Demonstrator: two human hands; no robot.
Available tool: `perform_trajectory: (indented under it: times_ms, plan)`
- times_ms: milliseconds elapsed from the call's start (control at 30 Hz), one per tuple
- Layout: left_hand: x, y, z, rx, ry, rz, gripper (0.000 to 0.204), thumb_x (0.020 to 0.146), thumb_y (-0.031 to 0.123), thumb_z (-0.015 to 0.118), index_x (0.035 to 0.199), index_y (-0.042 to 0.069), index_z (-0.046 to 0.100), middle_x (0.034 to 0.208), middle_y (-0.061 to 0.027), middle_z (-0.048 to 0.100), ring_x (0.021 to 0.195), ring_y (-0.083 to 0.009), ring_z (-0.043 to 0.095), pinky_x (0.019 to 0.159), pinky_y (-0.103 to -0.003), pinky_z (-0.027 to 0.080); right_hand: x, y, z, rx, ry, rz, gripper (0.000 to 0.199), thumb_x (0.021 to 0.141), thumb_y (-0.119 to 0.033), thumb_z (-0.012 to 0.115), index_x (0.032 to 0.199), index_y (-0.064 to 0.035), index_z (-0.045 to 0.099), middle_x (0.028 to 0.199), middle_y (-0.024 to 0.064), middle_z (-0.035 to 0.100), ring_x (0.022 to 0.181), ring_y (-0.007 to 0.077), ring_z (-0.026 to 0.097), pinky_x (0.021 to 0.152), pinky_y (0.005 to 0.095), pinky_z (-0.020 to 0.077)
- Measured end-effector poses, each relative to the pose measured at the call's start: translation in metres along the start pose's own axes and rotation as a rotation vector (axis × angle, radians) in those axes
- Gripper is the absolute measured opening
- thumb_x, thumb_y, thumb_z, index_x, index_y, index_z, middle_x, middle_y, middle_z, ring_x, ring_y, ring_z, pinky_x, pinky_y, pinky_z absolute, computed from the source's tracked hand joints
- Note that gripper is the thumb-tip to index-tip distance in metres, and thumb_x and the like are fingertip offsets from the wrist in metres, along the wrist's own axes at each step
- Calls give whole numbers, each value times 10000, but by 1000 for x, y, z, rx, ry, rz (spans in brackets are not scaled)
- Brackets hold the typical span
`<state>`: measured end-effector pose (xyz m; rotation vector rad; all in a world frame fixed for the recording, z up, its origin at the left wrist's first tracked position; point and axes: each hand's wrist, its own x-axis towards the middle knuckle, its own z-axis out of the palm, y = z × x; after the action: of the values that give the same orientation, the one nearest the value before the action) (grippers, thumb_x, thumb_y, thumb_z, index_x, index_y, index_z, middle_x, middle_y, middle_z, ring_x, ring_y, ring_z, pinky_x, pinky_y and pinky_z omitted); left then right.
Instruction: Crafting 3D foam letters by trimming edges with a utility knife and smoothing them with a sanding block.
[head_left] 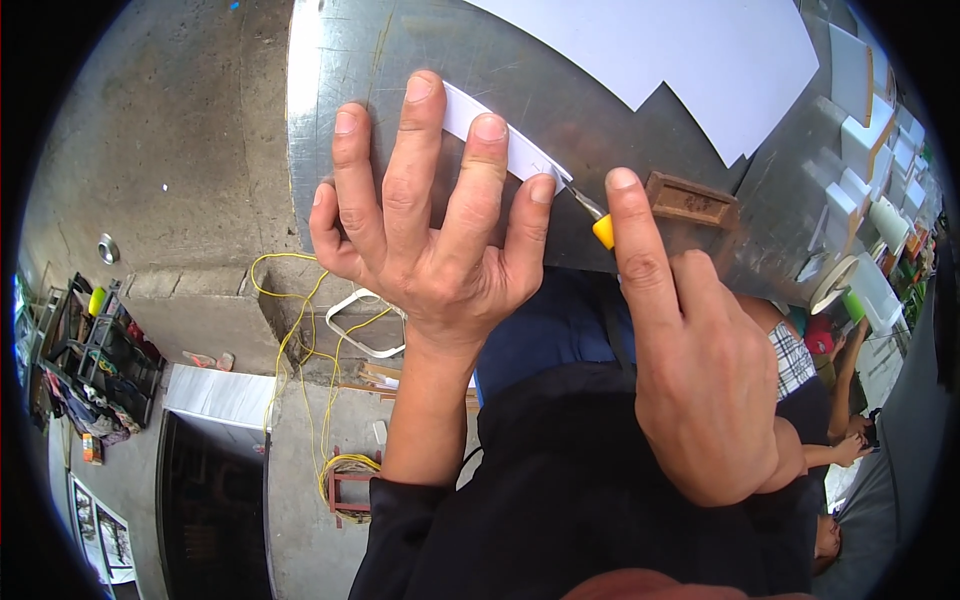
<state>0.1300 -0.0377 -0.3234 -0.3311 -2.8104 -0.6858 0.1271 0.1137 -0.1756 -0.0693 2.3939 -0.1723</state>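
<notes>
Right hand (705,385) grips tool (602,230) above scratched metal table (600,150); concrete floor (180,150).

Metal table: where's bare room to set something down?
The table is bare beyond the left hand and between the white strip and large sheet. Crowded: around the right hand's knife, near the strip and brown rectangular piece.

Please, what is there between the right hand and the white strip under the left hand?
In the head view, a yellow-handled tool is there: the right hand holds it, its metal tip at the end of the white strip.
</notes>
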Motion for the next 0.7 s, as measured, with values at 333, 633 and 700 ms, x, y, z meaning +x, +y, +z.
perform_trajectory:
  times_ms: [333, 633, 700]
  plan:
    - [0, -2, -1, -19, 2, -4, 437, 916, 485, 718, 1276, 239, 701, 1436, -101, 636, 1426, -348, 472, 1146, -400, 216, -2, 1, 1, 4, -4, -12, 738, 882, 74, 549, 1587, -99, 422, 805, 95, 485, 603, 272, 569, 547, 400, 476]
    - [0, -1, -2, 2, -13, 3, 438, 915, 490, 723, 1272, 237, 702, 1442, -97, 632, 1435, -340, 462, 1149, -403, 213, -9, 7, 7, 10, -23, 6, 769, 875, 85, 559, 1602, -103, 394, 788, 99, 460, 600, 275, 560, 550, 411, 471]
    - [0, -1, -2, 14, -20, 8, 437, 915, 489, 724, 1271, 236, 703, 1444, -95, 631, 1436, -337, 461, 1150, -404, 212, -10, 9, 8, 33, -10, 6, 776, 869, 88, 560, 1602, -105, 394, 788, 101, 463, 604, 277, 565, 552, 415, 471]
